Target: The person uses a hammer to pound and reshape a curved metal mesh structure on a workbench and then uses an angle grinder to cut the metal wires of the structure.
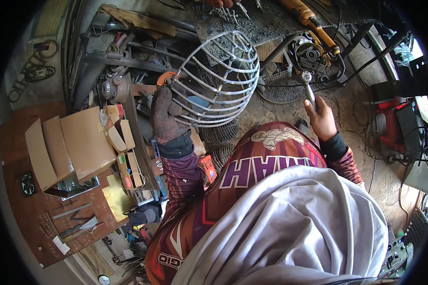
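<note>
A rounded cage of bent, welded metal rods (218, 90) is held up in front of me, tilted, with its ribs curving to the right. My left hand (165, 114), in a dark knitted glove, is closed on its left edge. An orange curved piece (165, 78) shows just above that hand; what it belongs to is hidden. My bare right hand (322, 118) grips the handle of a hammer (309, 90), its metal head pointing up and away from me. The hammer is apart from the cage, to its right.
A dark metal worktop (271, 28) with short rod pieces lies ahead; fingertips of another person (221, 3) show there. A yellow power tool (314, 26) and cables lie at the far right. Opened cardboard boxes (81, 147) stand on a brown board (28, 218) at left.
</note>
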Motion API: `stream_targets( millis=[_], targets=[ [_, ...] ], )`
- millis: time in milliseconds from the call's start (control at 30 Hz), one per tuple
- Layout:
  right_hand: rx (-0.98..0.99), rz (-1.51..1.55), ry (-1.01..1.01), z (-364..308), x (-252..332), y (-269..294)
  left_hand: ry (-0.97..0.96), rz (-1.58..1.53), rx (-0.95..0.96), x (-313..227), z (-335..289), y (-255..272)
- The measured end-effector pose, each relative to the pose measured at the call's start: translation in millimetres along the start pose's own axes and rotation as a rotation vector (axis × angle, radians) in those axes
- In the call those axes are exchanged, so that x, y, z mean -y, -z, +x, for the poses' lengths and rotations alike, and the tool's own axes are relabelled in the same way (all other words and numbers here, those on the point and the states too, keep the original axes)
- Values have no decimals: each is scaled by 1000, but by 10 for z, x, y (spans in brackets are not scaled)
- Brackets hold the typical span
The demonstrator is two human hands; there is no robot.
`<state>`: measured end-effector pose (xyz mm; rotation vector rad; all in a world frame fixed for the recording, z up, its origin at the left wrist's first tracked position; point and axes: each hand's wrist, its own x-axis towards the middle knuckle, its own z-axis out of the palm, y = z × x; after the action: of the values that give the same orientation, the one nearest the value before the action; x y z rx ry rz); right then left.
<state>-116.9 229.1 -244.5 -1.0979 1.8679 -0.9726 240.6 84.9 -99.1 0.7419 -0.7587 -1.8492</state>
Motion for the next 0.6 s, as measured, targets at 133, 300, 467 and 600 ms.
stream_targets(
  millis=[133, 300, 467, 600],
  targets=[
    [14, 41, 64, -9, 48, 32, -105, 245, -254, 92, -13, -491],
    [62, 12, 312, -82, 487, 93, -64, 390, -155, 126, 22, -486],
    [76, 83, 693, -112, 928, 89, -124, 870, -218, 264, 20, -726],
    [67, 53, 841, -141, 1259, 35, -123, 812, -224, 333, -32, -748]
  ],
)
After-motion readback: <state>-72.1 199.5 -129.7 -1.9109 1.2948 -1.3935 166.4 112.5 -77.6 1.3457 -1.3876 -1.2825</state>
